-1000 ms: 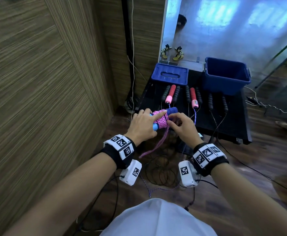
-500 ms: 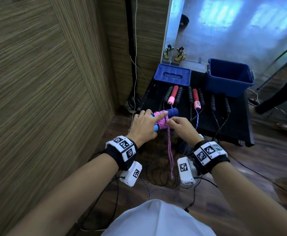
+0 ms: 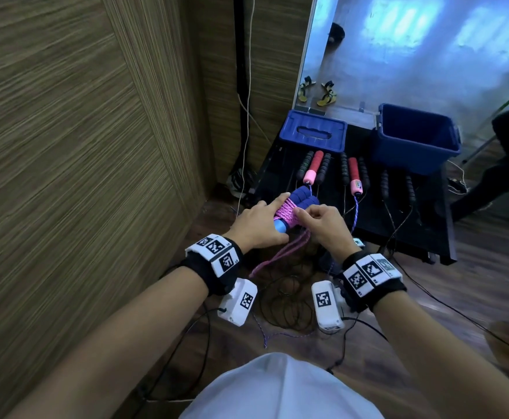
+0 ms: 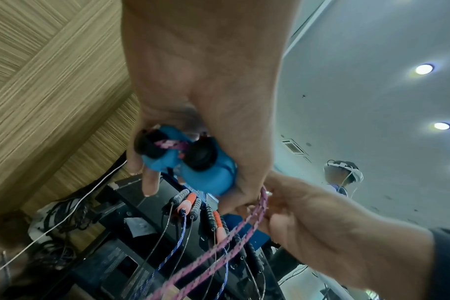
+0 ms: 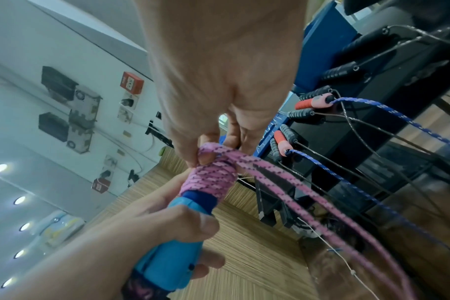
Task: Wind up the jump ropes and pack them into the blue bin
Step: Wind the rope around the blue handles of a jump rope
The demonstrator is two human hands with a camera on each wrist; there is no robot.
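Wood-floor backdrop, blue handles (image 3: 295,204) angled away, pink-wrapped, hands gripping

- 1 blue bin (image 3: 414,137), upper right
- 1 blue lid (image 3: 313,135), top centre
- 2 red-pink handles (image 3: 314,167)
- approx. 8 black handles (image 3: 410,189), some blurred
- 2 hands

Pink rope (image 5: 321,205) tail blurred, cut off.

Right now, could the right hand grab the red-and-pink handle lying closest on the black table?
Probably not yet. The right hand is busy pinching the pink rope wound round the blue handles. The red-and-pink handle lies just beyond with nothing covering it, so letting go first should free the way.
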